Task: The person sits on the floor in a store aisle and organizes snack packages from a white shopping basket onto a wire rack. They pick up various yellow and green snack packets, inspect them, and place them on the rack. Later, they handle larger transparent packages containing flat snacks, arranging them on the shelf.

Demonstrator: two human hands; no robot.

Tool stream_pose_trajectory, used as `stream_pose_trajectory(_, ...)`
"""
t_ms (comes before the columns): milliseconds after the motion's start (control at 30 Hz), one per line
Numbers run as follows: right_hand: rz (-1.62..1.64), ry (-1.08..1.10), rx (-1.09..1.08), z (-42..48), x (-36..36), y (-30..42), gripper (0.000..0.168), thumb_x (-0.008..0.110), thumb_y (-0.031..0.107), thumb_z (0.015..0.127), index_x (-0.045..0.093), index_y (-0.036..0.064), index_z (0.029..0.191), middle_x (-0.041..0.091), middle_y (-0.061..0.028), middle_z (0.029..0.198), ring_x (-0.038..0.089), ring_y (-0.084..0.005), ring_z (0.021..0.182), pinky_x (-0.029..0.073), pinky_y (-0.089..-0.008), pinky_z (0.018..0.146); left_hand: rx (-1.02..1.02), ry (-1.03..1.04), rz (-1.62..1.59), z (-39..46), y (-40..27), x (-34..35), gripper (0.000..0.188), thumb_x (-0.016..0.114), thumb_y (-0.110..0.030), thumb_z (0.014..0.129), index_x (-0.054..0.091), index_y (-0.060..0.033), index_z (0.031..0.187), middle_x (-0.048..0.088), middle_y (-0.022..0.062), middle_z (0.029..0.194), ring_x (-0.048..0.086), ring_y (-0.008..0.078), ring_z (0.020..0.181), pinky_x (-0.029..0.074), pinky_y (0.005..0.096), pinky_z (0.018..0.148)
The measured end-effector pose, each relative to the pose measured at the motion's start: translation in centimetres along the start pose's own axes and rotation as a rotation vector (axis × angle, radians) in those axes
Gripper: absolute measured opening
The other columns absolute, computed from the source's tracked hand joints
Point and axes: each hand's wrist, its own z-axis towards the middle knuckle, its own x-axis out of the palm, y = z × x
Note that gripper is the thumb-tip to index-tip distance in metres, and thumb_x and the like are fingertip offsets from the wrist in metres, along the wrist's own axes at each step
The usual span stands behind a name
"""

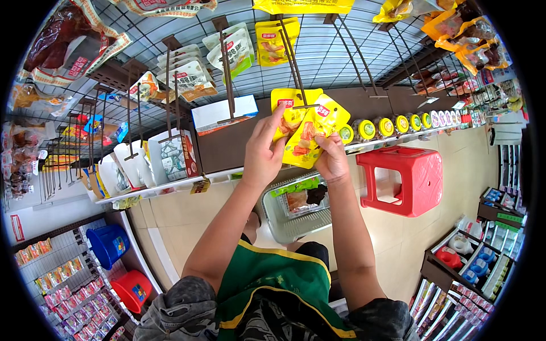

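Note:
My left hand (265,151) grips a yellow snack pouch (291,97) by its left side, fingers over its front. Between the thumb and fingers of my right hand (332,158) is a second yellow snack pouch (305,145), tilted and overlapping the first. Both pouches bear printed food pictures and a red logo. The end bar of a brown metal display hook (305,106) crosses in front of the left pouch's top; whether that pouch hangs on the hook I cannot tell. More yellow pouches (275,44) hang farther back toward the wire grid panel (318,55).
Below my hands a grey plastic basket (281,232) holds packaged food. A red plastic stool (420,181) stands on the floor to the right. Yellow-lidded jars (367,129) line the brown shelf (219,151), with open boxes (166,155) at left. Other hooks (228,81) jut outward.

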Motion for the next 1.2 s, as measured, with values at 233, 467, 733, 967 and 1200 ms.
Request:
stream_pose_trajectory(233,-0.120,-0.007,-0.067,3.6,2.3,0.7,0.031,0.057,0.000,0.081,0.052,0.001,0.111,0.060,-0.0081,0.106,0.059,-0.0156,0.094,0.048,-0.0308,0.083,0.064,0.017,0.155,4.5,1.7,-0.6,0.066,0.053,0.014,0.076,0.039,-0.0131,0.134,0.053,0.0121,0.109,0.056,0.0183,0.098,0.049,0.0222,0.067)
stream_pose_trajectory(467,-0.323,-0.078,-0.214,7.5,2.2,0.3,0.026,0.056,0.003,0.083,0.053,0.000,0.108,0.061,-0.0094,0.104,0.061,-0.0167,0.091,0.049,-0.0323,0.082,0.133,-0.065,0.282,9.2,4.5,0.2,0.068,0.057,0.010,0.074,0.036,-0.0138,0.134,0.053,0.0163,0.112,0.056,0.0276,0.098,0.047,0.0313,0.079)
stream_pose_trajectory(733,-0.250,-0.018,-0.164,5.5,1.1,-0.3,0.029,0.060,-0.004,0.075,0.056,0.000,0.104,0.062,-0.0084,0.100,0.061,-0.0151,0.087,0.049,-0.0300,0.080,0.222,-0.202,0.336,5.0,4.3,1.1,0.045,0.054,0.000,0.083,0.044,-0.0089,0.125,0.048,0.0148,0.114,0.048,0.0266,0.107,0.042,0.0329,0.089)
stream_pose_trajectory(967,-0.437,0.114,-0.094,1.8,0.5,0.7,0.036,0.062,-0.009,0.074,0.050,0.001,0.107,0.059,-0.0079,0.107,0.056,-0.0144,0.099,0.045,-0.0278,0.087,-0.118,-0.016,-0.296,-1.1,4.2,2.8,0.035,0.055,0.003,0.084,0.040,0.0029,0.116,0.055,0.0089,0.099,0.056,0.0120,0.091,0.047,0.0234,0.076)
stream_pose_trajectory(1200,-0.612,0.151,-0.337,-0.3,1.9,0.9,0.045,0.063,-0.011,0.073,0.041,0.002,0.110,0.055,-0.0091,0.109,0.053,-0.0161,0.105,0.044,-0.0285,0.090,0.145,-0.132,0.002,-1.8,1.9,2.2,0.041,0.058,0.003,0.081,0.045,-0.0039,0.119,0.056,0.0120,0.099,0.058,0.0219,0.088,0.048,0.0302,0.076)
